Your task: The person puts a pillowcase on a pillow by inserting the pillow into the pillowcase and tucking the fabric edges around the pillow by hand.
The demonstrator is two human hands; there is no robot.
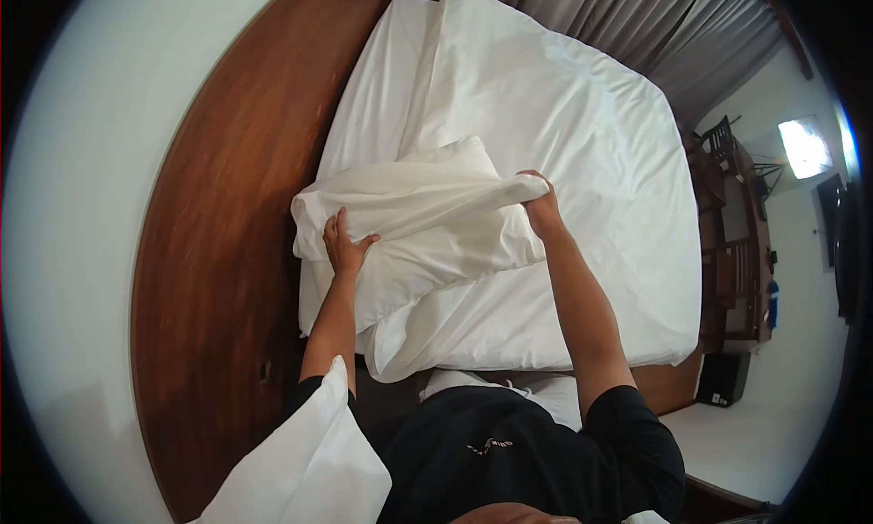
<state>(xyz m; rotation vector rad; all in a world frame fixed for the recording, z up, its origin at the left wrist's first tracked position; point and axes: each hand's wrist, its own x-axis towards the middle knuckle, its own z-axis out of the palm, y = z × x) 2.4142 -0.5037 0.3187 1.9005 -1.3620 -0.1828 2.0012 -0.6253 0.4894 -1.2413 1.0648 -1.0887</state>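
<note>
A white pillow (455, 263) lies on the bed near its front left, close to the headboard. Over it stretches a loose white pillowcase (409, 197), creased lengthwise. My right hand (543, 206) is closed round the gathered right end of the pillowcase and lifts it a little. On the left part of the cloth rests my left hand (346, 244), fingers spread and thumb apart, pressing on it without a grip. Another folded white cloth (305, 456) hangs over my left shoulder and upper arm.
The bed's white sheet (591, 133) is rumpled, with a folded-over edge. A brown wooden headboard (218, 251) runs along the left. Grey curtains (655, 24) hang beyond the bed. At right stand a wooden desk (755, 242), chairs and a black box (724, 379).
</note>
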